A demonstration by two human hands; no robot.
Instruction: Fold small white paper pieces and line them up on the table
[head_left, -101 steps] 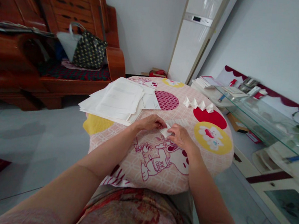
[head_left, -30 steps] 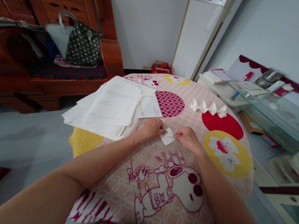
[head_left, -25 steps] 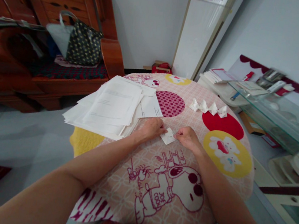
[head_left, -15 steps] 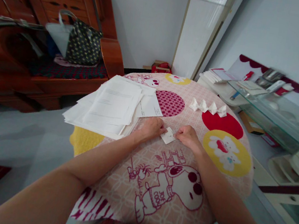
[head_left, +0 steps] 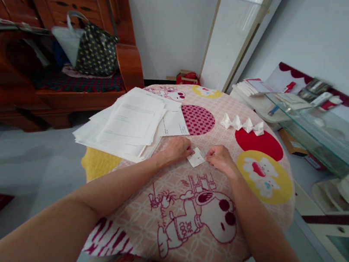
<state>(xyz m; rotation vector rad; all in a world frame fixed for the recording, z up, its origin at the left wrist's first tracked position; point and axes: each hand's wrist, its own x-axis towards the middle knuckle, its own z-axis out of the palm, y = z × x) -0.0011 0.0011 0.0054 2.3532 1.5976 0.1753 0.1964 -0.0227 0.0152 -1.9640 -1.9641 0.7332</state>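
A small square of folded white paper lies on the patterned tablecloth, one corner pointing towards me. My left hand has its fingertips closed on the left corner of this paper. At the right corner, my right hand is curled with thumb and fingertips pinched together; whether a flap is caught between them is too small to see clearly. Further back on the right stands a row of several folded white paper pieces, partly over a red circle on the cloth.
A spread stack of white paper sheets lies left of my hands, reaching the table's left edge. Close on the right is a glass shelf with household items. A wooden bench holding a patterned bag stands at the back left.
My right hand has shifted very slightly at the paper's right corner. The folded paper and my left hand stay nearly in place; the view has moved a little.
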